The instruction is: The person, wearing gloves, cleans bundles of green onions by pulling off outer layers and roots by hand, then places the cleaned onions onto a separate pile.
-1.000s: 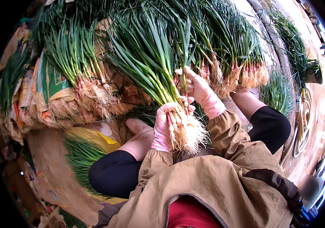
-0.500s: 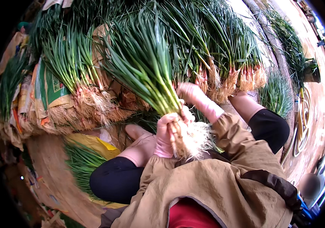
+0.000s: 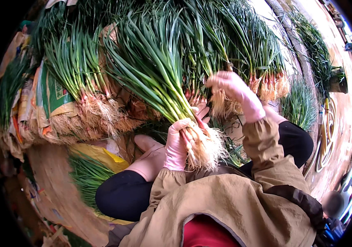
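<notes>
My left hand (image 3: 178, 144), in what looks like a thin pink glove, holds a bunch of green garlic (image 3: 171, 96) low on its stalks. Its pale, hairy roots (image 3: 206, 150) hang toward my lap, and the long flat leaves fan out away from me. Some of this hand's fingers show on the bunch's right side, loosely bent. My right hand (image 3: 227, 84) is raised to the right, over the roots and lower stalks of the piled plants. Motion smears its fingers, so whether they grip a stalk is unclear.
Rooted green plants (image 3: 262, 49) lie heaped across the far side, more (image 3: 77, 70) at the left on brown and green sacks (image 3: 58, 96). Loose greens (image 3: 89, 177) rest beside my left knee, others (image 3: 299, 103) beyond the right. A coiled hose (image 3: 328, 136) lies at far right.
My right hand has moved away from the held bunch, rightward and slightly farther off, to the piled plants. The left hand keeps its hold, and its fingers on the right side look looser.
</notes>
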`<state>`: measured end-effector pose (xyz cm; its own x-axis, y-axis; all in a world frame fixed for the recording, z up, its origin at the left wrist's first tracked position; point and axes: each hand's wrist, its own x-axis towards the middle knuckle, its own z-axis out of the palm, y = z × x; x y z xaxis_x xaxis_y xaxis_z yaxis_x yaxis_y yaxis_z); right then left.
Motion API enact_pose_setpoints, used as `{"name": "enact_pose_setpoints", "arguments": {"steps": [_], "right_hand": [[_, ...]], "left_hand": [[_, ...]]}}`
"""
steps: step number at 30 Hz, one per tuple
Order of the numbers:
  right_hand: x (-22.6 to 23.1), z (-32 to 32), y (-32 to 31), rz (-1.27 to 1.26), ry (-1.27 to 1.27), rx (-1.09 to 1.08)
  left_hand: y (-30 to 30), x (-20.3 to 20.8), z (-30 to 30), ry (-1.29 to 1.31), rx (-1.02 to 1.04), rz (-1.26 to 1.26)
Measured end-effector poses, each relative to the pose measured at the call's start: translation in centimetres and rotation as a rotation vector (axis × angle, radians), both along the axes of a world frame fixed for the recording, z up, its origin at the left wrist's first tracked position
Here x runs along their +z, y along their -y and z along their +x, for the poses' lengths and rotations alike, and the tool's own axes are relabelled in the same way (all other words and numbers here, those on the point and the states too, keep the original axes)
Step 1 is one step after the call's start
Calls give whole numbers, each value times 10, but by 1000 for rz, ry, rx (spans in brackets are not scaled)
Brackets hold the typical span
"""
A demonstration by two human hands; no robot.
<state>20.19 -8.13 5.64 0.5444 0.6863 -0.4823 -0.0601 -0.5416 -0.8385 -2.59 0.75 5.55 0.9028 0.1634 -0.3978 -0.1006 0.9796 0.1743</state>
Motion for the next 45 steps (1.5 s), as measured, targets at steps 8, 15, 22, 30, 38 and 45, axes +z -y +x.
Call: {"name": "enact_pose_setpoints", "arguments": {"steps": [8, 15, 22, 30, 38, 45], "right_hand": [[-17, -81, -17, 465, -761, -385], [-36, -73, -15, 6, 476, -251], [-49, -80, -8, 248, 373, -351], [-197, -48, 183, -152, 149, 1433], [0, -68, -5, -426, 598, 121], [-39, -76, 13, -45, 578, -22]], "left_hand": [[2, -4, -2, -49, -88, 107], [12, -19, -4, -326, -154, 330], [12, -3, -5, -187, -146, 171], [23, 8, 15, -41, -203, 173], [21, -28, -1, -284, -293, 214], [18, -6, -3, -250, -186, 158]]}}
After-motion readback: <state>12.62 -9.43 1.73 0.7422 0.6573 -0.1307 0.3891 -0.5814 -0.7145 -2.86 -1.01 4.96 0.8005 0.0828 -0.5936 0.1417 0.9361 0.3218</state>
